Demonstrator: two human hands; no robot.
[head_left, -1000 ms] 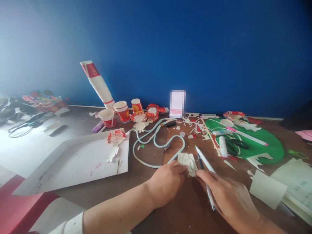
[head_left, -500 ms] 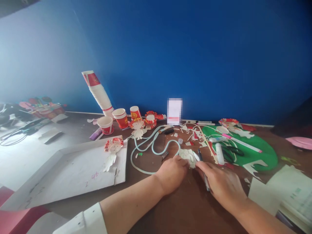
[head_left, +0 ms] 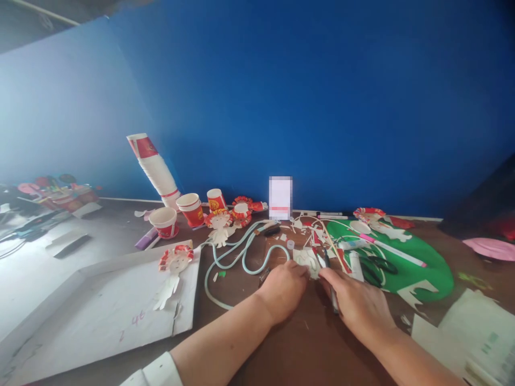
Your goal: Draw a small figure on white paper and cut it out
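My left hand (head_left: 284,289) is closed at the near left edge of a small white paper piece (head_left: 306,258) with drawn outlines, pressing it on the brown table. My right hand (head_left: 360,303) is closed around a slim pen (head_left: 333,301) with dark ends, held beside the paper's right edge. A white pointed shape shows beside the pen's upper end; I cannot tell what it is. Just beyond the paper lie red and white paper scraps (head_left: 317,231). The right fingertips are partly hidden behind the hand.
A pale blue cable (head_left: 217,304) loops left of my hands. Further left are a white box lid (head_left: 100,316) with a paper figure (head_left: 177,260) and red paper cups (head_left: 164,222). At right, a green disc (head_left: 436,273) carries a pink-capped marker (head_left: 396,251) and dark-handled scissors (head_left: 376,268).
The camera view has shifted, so the table objects appear lower and further left. Both hands stay at the paper, with the pen still in the right hand.
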